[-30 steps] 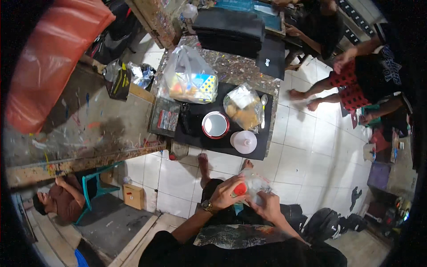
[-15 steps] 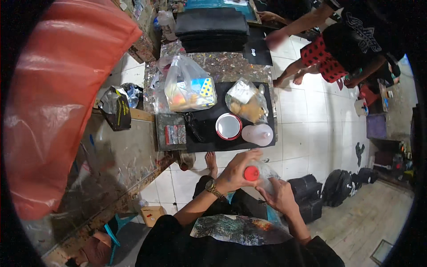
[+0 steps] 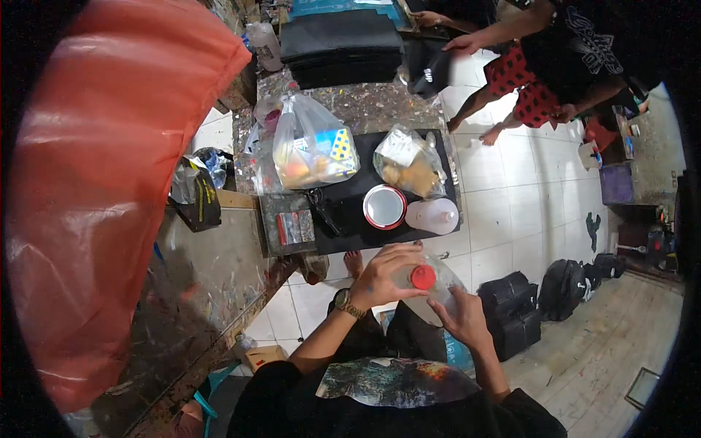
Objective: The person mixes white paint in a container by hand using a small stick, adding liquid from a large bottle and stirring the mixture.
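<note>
My left hand point(image 3: 387, 276), with a watch on its wrist, curls around the top of a clear plastic bottle point(image 3: 454, 278), thumb and fingers at its red cap point(image 3: 423, 277). On the bottle's other side, my right hand point(image 3: 465, 320) grips the wall just below the cap. The bottle is held in front of my body, close to the bench's near edge, and its lower part is mostly hidden. Just beyond it on the bench sit a round tin with a red rim point(image 3: 384, 207) and a pinkish-white plastic bottle point(image 3: 433, 217).
A white carrier bag point(image 3: 315, 153), a clear bag of food point(image 3: 410, 164) and small reddish packs point(image 3: 295, 228) lie on the bench. Behind them rises a stack of black sheets point(image 3: 342, 44). Orange sheeting point(image 3: 124, 190) hangs left; black bundles point(image 3: 510, 310) stand right. A co-worker point(image 3: 584, 44) stands far right.
My view has shifted slightly. My hands stay on the bottle and cap, the left fingers laid a little flatter. The co-worker has lifted a black sheet off the bench's far corner.
</note>
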Demonstrator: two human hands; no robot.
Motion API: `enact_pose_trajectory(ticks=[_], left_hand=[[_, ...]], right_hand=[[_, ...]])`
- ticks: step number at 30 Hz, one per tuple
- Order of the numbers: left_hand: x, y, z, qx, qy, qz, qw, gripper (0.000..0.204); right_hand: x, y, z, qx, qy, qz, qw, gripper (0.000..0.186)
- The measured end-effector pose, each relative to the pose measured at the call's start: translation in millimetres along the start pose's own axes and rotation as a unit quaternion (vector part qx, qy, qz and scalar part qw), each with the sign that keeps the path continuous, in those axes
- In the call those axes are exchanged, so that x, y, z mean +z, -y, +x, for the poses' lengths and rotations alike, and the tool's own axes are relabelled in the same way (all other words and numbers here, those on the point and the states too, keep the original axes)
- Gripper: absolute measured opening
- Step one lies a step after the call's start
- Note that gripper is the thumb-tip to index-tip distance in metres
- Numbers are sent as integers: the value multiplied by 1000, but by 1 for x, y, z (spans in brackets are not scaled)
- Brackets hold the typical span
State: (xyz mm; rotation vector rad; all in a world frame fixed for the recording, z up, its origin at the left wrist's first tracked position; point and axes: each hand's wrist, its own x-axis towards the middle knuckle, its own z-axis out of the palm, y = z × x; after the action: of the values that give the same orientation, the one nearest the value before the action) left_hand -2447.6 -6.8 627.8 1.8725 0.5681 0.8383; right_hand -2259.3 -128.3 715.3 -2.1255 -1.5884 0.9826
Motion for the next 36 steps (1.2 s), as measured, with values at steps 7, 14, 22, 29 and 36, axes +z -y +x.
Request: enact_pose_trajectory(ticks=[7,14,22,29,36], left_hand=[[75,10,3,18,-51,-25,998,45],[140,13,-8,-146,-263,74,951,38],[156,86,-91,-24,-21,70,997,69],[198,168,-79,-2,25,28,999,58],[257,233,-123,-42,-252,181,950,44]], right_hand=[[-3,-24,0,27,48,-17,998,38],[38,-112,3,-71,-19,29,997,31],[74,-185,-1,-27,18,42,999,38],[123,-251,24,-29,14,63,997,36],[214,-296,51,-52,-30,54,997,42]])
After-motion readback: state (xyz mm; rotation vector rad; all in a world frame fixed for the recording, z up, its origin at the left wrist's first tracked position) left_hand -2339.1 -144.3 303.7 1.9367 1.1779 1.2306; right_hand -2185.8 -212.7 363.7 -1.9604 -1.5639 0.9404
